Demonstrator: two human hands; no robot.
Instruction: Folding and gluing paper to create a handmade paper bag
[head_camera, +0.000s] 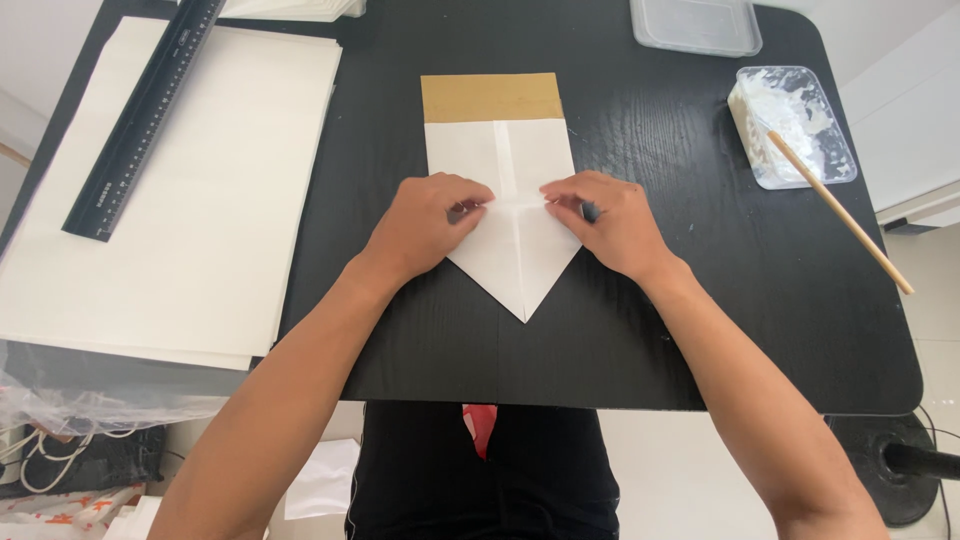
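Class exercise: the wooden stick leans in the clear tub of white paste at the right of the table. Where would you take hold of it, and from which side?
Grip the wooden stick by its bare lower end, which juts past the paste tub toward the table's right edge. Come from the right: that end looks clean and free, while the other tip sits in the paste. The right hand is nearer.

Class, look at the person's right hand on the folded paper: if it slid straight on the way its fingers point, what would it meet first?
The right hand points leftward across the white folded paper. Sliding on, it would likely first meet the left hand's fingertips, just across the centre crease.
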